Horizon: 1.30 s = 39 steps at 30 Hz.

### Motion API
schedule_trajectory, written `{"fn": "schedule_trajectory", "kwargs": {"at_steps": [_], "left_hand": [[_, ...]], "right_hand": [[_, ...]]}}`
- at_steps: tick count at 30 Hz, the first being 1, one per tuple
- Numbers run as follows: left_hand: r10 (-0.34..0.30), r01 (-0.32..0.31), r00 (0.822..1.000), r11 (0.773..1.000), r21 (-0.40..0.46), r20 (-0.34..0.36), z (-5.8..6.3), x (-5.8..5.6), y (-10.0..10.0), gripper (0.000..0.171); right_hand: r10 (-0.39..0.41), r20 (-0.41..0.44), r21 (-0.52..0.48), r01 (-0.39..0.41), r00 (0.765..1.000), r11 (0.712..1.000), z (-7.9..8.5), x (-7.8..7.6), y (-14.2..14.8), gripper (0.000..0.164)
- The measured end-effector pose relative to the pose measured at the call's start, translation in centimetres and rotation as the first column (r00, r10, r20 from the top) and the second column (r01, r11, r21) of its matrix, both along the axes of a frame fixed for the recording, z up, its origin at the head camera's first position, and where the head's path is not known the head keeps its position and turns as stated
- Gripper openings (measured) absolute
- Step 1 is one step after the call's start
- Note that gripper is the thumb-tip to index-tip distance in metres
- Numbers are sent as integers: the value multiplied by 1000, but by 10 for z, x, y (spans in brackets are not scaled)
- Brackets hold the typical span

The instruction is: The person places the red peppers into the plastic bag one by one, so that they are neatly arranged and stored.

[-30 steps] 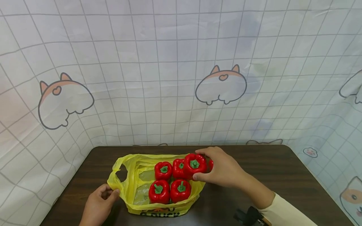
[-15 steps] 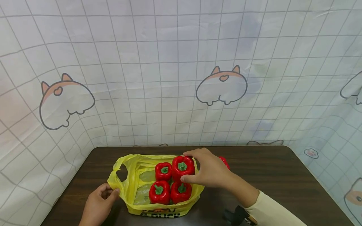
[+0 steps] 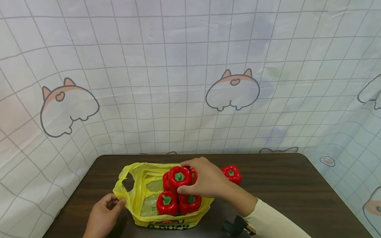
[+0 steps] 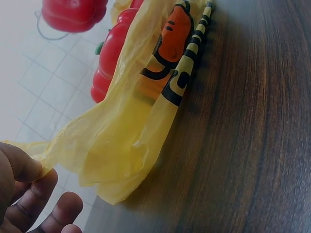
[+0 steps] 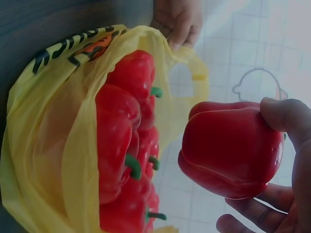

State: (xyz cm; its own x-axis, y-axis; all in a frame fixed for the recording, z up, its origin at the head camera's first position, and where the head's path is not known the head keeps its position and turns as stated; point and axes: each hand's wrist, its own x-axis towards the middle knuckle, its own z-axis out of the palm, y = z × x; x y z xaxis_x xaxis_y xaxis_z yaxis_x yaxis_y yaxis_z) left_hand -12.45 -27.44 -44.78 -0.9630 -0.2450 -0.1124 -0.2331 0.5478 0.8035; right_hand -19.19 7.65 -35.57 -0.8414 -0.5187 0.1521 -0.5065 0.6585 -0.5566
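My left hand [image 3: 104,213] pinches the handle of a yellow plastic bag [image 3: 138,198] between thumb and fingers, at the bag's left end. The left wrist view shows the thumb [image 4: 26,165] pressing the thin film against the fingers. Over the open bag, my right hand [image 3: 205,178] holds a red bell pepper [image 3: 180,177], thumb on the near side and fingers on the far side. In the right wrist view this pepper hangs above the others, apart from them. Several red peppers [image 3: 167,203] with green stems stand in the bag, partly hidden beneath the held one.
One more red bell pepper [image 3: 232,174] lies on the dark wooden table [image 3: 282,185], right of the bag and behind my right forearm. A white gridded cloth [image 3: 178,99] with cartoon animals hangs behind the table. A small black device [image 3: 238,226] is at my right wrist.
My right hand has carried its pepper leftward across the bag. The pepper on the table has come out from behind that hand. My left hand keeps its place on the bag handle.
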Motion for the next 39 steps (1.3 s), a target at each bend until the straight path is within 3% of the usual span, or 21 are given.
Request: {"fn": "schedule_trajectory", "kwargs": {"at_steps": [39], "left_hand": [[15,-16,1000,1000,-8,-27,1,1,2,37]], "right_hand": [[119,6,3,-119,993,993,-8,0,-64,74]]}}
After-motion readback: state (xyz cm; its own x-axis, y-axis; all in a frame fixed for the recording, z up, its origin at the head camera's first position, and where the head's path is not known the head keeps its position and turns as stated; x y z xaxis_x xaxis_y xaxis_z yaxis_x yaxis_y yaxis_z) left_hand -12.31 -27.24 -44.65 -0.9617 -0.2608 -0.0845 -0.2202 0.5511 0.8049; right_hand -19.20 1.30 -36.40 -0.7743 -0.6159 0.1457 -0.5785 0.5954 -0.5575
